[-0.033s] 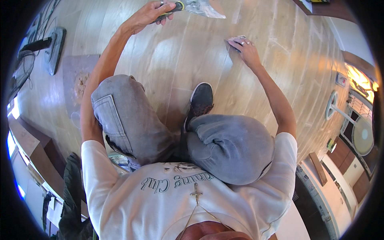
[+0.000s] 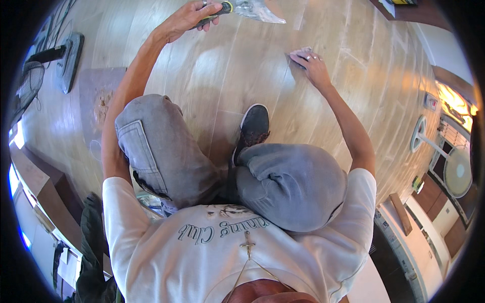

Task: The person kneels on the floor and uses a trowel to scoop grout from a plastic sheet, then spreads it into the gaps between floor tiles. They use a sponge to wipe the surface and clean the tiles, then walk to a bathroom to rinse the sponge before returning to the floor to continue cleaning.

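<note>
Beyond the knees (image 2: 293,184) both arms (image 2: 352,126) stretch — left hand (image 2: 193,16) clamped on a scraper (image 2: 255,10), right hand (image 2: 315,66) clasping a pale wad (image 2: 301,51).

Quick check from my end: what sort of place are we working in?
Probably an indoor room being repaired or finished: there's a wood-plank floor, a wide-bladed scraper in the left hand, and a stained flat sheet lying on the floor.

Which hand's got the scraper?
The left hand holds the scraper by its black-and-yellow handle; the right hand has a pale, cloth-like piece at the floor.
</note>
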The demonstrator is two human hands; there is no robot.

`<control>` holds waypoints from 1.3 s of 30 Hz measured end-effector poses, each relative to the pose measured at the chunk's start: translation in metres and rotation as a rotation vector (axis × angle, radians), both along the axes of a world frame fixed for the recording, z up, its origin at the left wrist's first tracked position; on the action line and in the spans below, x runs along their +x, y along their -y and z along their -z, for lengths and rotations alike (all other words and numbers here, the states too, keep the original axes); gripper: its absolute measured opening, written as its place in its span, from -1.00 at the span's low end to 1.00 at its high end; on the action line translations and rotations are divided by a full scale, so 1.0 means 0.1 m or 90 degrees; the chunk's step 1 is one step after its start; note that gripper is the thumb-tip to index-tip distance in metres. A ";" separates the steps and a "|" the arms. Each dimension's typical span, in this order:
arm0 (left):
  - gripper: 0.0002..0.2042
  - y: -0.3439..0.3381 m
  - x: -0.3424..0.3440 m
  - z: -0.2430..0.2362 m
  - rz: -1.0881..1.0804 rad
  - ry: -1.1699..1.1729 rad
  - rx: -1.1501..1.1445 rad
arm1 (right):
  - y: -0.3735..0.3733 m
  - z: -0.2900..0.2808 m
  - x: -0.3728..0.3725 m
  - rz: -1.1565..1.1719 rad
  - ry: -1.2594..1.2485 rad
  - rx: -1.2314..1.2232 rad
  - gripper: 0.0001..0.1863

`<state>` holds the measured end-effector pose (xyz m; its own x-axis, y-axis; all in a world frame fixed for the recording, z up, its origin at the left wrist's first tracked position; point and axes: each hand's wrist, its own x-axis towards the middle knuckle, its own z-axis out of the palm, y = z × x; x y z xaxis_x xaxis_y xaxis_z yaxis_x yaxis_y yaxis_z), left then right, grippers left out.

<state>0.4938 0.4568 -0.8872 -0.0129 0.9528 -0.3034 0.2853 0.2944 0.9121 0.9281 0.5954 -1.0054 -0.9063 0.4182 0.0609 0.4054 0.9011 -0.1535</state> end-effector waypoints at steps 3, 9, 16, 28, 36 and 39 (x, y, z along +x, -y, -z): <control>-0.52 0.00 0.00 -0.06 -0.011 0.036 0.000 | -0.10 -0.03 0.13 -0.037 0.052 -0.040 -0.52; -0.52 -0.10 -0.03 0.02 0.027 0.086 -0.010 | -0.69 0.00 -0.35 0.132 0.102 -0.032 -0.53; -0.51 -0.01 0.09 -0.10 -0.002 0.029 0.014 | 0.23 -0.01 0.00 0.034 0.104 -0.065 -0.61; -0.55 -0.04 0.26 -0.16 0.068 0.108 -0.055 | 0.62 -1.42 -0.43 0.330 -0.646 -0.549 -0.61; -0.57 -0.09 0.36 -0.36 0.110 0.135 -0.052 | 0.67 -1.25 -0.67 0.140 -0.428 -0.045 -0.52; -0.57 -0.07 0.32 -0.24 0.112 0.113 -0.063 | 0.48 -1.13 -0.37 0.149 -0.319 -0.012 -0.44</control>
<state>0.5256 0.4640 -0.8628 0.2125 0.9012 -0.3778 0.1783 0.3444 0.9217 0.8907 0.5473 -0.8923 -0.6512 0.6098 0.4518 0.4670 0.7912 -0.3948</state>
